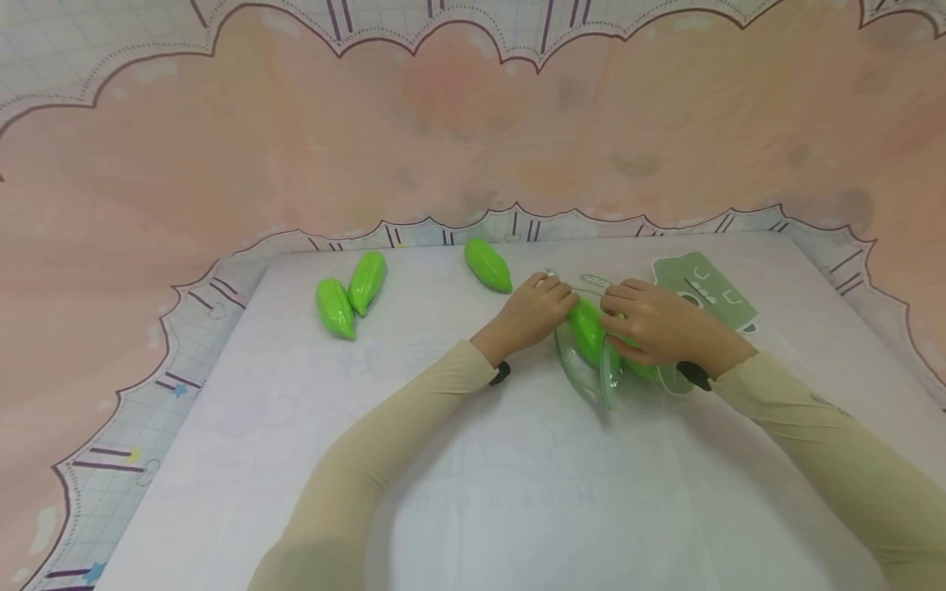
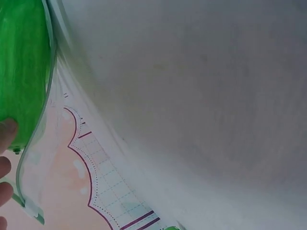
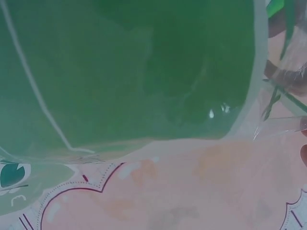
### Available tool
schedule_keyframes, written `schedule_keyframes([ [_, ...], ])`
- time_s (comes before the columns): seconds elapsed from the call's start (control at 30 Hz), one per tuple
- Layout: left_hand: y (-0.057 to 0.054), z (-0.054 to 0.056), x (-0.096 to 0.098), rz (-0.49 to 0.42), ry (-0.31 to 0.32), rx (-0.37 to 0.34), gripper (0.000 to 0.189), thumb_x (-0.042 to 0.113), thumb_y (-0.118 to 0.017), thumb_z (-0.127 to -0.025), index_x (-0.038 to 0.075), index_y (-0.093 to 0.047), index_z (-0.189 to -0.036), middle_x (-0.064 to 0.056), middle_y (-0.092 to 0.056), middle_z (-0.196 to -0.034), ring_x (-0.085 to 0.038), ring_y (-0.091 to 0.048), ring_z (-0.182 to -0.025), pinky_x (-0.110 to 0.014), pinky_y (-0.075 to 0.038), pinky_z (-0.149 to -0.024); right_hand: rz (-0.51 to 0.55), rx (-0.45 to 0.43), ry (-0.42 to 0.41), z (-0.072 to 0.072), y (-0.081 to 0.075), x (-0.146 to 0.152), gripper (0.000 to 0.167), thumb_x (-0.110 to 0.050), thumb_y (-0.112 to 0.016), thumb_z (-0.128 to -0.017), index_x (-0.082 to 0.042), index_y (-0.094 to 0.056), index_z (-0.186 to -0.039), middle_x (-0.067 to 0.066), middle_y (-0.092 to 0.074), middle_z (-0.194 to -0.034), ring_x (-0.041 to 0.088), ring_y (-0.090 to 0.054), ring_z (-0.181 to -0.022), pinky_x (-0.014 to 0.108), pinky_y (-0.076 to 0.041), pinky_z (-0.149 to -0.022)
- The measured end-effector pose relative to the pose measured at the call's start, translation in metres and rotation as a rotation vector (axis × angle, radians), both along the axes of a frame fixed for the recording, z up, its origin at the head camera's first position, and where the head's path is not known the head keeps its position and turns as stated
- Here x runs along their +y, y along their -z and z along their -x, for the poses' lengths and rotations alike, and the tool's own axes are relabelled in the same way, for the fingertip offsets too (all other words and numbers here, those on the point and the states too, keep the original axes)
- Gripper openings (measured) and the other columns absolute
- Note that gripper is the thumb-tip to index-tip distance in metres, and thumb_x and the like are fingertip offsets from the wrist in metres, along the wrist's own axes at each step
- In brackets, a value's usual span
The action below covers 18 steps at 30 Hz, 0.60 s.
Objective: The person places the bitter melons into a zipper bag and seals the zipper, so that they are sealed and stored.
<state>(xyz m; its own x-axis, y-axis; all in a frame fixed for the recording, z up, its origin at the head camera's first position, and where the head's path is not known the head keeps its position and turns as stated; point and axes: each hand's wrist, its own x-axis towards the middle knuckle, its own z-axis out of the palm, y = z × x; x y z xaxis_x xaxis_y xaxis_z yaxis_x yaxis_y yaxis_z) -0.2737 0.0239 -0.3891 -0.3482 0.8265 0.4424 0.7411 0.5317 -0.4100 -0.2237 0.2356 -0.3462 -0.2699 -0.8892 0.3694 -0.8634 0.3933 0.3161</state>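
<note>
A clear zip bag (image 1: 608,382) with green edging stands on the table, its mouth towards the left. In that mouth lies a green plastic vegetable (image 1: 586,332), ridged and tapered; a second green piece (image 1: 641,365) shows further inside. My left hand (image 1: 534,310) grips the first vegetable's far end, and the left wrist view has a fingertip (image 2: 6,134) on it beside the zip edge (image 2: 34,129). With curled fingers my right hand (image 1: 645,322) holds the bag's right rim. Behind that hand, the bag's green printed panel (image 3: 192,72) fills much of the right wrist view.
Two more green vegetables (image 1: 336,309) (image 1: 366,281) lie side by side at the back left. Another green vegetable (image 1: 488,265) rests near the back edge. A green cartoon-face print (image 1: 705,291) lies right of the hands on the white table (image 1: 480,492).
</note>
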Motion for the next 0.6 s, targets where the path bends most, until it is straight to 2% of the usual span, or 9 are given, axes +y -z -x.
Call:
schedule_keyframes([
  [0.27, 0.0041, 0.0015, 0.0045, 0.061, -0.04, 0.0, 0.015, 0.018, -0.057, -0.091, 0.016, -0.069, -0.099, 0.004, -0.069, -0.096, -0.013, -0.062, -0.093, -0.026, -0.048, -0.09, -0.002, 0.004, -0.005, -0.0008, -0.0006, 0.0, 0.016, -0.016, -0.069, -0.069, -0.005, -0.059, -0.076, 0.007, -0.059, -0.078, 0.024, -0.057, -0.076, 0.037, -0.052, -0.072],
  [0.6, 0.0033, -0.002, 0.0031, 0.156, -0.013, -0.11, 0.023, 0.026, -0.06, -0.089, 0.015, -0.068, -0.108, 0.001, -0.067, -0.104, -0.014, -0.06, -0.101, -0.025, -0.048, -0.09, -0.015, -0.011, 0.015, -0.0027, -0.0014, 0.0003, 0.016, -0.015, -0.071, -0.069, -0.005, -0.061, -0.077, 0.008, -0.062, -0.079, 0.024, -0.059, -0.078, 0.037, -0.053, -0.074],
])
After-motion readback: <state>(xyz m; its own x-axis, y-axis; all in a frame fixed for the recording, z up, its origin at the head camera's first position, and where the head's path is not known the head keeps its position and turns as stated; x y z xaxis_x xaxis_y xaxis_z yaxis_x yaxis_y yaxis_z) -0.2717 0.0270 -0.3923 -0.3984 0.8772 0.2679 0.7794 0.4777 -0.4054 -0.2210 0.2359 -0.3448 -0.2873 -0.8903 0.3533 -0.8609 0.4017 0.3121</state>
